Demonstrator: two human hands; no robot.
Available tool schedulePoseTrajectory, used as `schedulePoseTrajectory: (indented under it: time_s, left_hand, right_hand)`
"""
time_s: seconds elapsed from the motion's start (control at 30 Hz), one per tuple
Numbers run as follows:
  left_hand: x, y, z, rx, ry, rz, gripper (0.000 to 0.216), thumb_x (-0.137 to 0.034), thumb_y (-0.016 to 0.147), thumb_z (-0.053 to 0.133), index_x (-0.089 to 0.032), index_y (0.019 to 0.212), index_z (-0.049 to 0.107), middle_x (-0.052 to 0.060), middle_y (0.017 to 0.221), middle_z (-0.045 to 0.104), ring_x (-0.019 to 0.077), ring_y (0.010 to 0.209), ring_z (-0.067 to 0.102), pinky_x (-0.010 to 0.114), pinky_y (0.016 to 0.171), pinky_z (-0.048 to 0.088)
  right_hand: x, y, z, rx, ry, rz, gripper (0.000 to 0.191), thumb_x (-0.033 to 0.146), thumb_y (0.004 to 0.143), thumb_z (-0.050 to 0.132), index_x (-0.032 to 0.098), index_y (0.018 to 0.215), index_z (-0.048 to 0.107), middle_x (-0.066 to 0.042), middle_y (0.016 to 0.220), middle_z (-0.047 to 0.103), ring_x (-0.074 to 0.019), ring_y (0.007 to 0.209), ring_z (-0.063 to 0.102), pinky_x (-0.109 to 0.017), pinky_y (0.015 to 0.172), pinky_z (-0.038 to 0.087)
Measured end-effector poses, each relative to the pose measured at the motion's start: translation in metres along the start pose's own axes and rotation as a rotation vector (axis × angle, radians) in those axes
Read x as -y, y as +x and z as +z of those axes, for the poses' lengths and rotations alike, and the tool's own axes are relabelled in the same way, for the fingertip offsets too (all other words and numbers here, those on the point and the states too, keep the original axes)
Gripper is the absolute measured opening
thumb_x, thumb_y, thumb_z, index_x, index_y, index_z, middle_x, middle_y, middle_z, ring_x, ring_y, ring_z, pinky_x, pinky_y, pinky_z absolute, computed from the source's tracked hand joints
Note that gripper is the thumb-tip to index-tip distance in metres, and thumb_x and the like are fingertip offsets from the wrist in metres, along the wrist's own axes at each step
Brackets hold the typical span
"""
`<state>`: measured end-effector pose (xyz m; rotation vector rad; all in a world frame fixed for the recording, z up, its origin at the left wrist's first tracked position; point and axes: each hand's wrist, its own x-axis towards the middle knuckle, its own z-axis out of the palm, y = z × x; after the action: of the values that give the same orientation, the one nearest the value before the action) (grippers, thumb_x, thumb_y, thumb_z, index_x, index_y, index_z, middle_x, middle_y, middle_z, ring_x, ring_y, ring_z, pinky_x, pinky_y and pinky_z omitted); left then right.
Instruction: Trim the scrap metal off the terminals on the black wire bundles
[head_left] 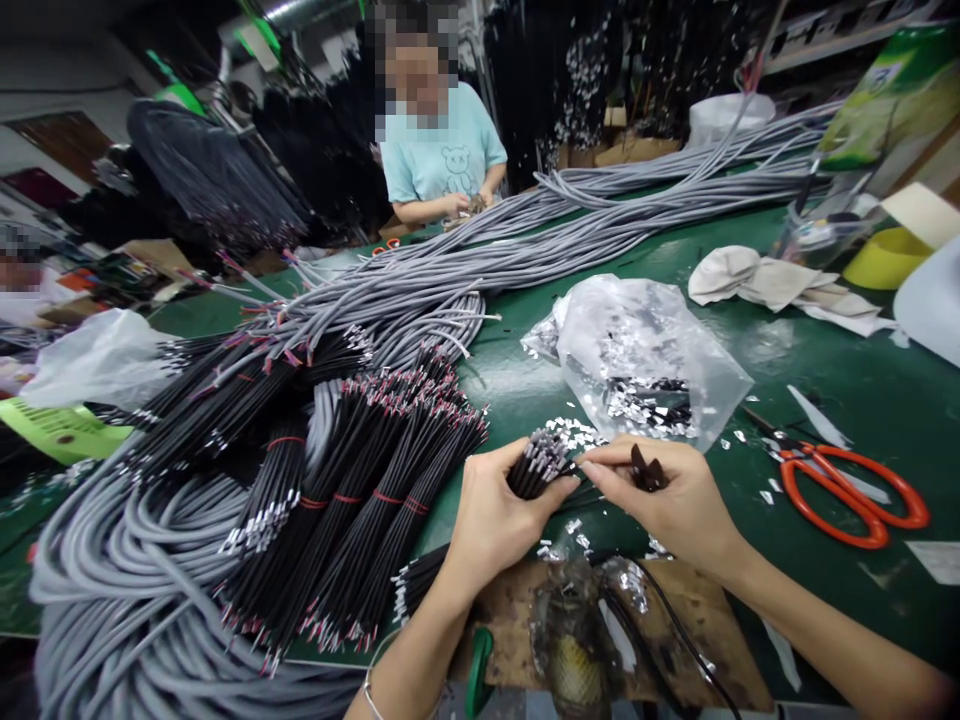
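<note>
My left hand (pixel 499 510) grips a bundle of black wires (pixel 541 462) with bare metal tips that point up and to the right. My right hand (pixel 675 500) sits just to its right, thumb and forefinger pinched at the tips of the bundle, with several small black pieces (pixel 646 472) held in its palm. Both hands hover over the green table (pixel 817 370) near its front edge, above a brown wooden board (pixel 690 610). Small silver bits lie scattered under the hands.
Tied bundles of black wires (pixel 360 500) and coils of grey cable (pixel 120 560) fill the left. A clear plastic bag (pixel 645 350) of silver bits lies behind my hands. Orange scissors (pixel 847 485) lie right. A person in a light blue shirt (pixel 442 150) works across the table.
</note>
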<state>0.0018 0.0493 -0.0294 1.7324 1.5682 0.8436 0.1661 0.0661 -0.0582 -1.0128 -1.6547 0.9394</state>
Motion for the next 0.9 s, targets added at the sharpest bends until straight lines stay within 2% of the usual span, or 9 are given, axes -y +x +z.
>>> schedulePoseTrajectory:
  time_s: [0.17,0.4,0.57,0.73,0.9]
  left_hand:
    - [-0.0017,-0.0015,0.0025,-0.069,0.071,0.015,0.022,-0.034,0.069,0.068,-0.015,0.064,0.059,-0.001,0.058,0.054,0.0115,0.054,0.043,0.022,0.05,0.035]
    - [-0.0025,-0.0039,0.0044,-0.077,0.121,0.013,0.025,-0.033,0.071,0.065,-0.014,0.058,0.055,-0.004,0.051,0.043,0.0082,0.048,0.034,0.021,0.045,0.028]
    - [-0.0038,-0.0045,0.0055,-0.071,0.121,0.023,0.024,-0.03,0.071,0.064,-0.014,0.057,0.053,-0.004,0.05,0.039,0.0077,0.048,0.031,0.021,0.044,0.025]
    - [-0.0037,-0.0053,0.0045,0.019,0.035,-0.014,0.026,-0.031,0.073,0.062,-0.014,0.055,0.054,-0.004,0.05,0.042,0.0082,0.047,0.034,0.021,0.043,0.025]
    - [-0.0017,-0.0043,0.0032,0.062,-0.103,-0.05,0.022,-0.032,0.072,0.063,-0.014,0.059,0.062,0.001,0.054,0.057,0.0126,0.05,0.048,0.023,0.046,0.036]
  right_hand:
    - [0.0005,0.0008,-0.0002,-0.013,-0.019,-0.001,0.013,0.019,0.079,0.058,0.015,0.076,0.069,-0.002,0.059,0.061,-0.0131,0.053,0.054,-0.025,0.049,0.039]
    - [-0.0002,-0.0001,0.0,-0.01,-0.085,-0.186,0.009,0.011,0.08,0.056,0.012,0.081,0.065,-0.003,0.068,0.063,-0.0116,0.06,0.056,-0.023,0.057,0.043]
    - [-0.0065,-0.005,0.0009,0.015,-0.202,-0.266,0.016,0.004,0.079,0.049,0.012,0.088,0.06,-0.005,0.074,0.059,-0.0126,0.065,0.054,-0.023,0.059,0.042]
    - [-0.0035,-0.0057,0.0018,0.068,-0.203,-0.151,0.016,0.006,0.078,0.046,0.014,0.087,0.057,-0.004,0.074,0.057,-0.0132,0.065,0.052,-0.024,0.059,0.041]
    - [0.0028,-0.0008,0.0003,0.084,-0.112,0.021,0.013,0.016,0.082,0.046,0.017,0.077,0.058,0.0,0.064,0.054,-0.0113,0.054,0.047,-0.024,0.052,0.038]
